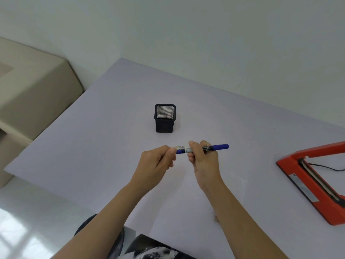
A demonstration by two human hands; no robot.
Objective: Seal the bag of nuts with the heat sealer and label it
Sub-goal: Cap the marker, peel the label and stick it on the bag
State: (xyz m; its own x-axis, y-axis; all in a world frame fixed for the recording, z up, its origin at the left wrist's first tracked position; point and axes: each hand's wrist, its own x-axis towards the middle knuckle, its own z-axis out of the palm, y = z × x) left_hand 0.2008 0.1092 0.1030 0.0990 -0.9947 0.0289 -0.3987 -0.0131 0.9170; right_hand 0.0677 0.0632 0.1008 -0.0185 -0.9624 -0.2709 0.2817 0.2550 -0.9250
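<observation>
A blue marker pen (218, 147) lies level above the middle of the white table (112, 128), held between both hands. My right hand (203, 157) grips its barrel. My left hand (158, 159) pinches its left end, where the cap sits. The red heat sealer (298, 165) stands at the table's right edge with its arm raised; part of it is cut off by the frame. No bag of nuts is in view.
A black mesh pen holder (165, 118) stands upright just beyond the hands. A thin black cable (328, 167) runs off from the sealer. A beige sofa (33, 86) stands to the left of the table.
</observation>
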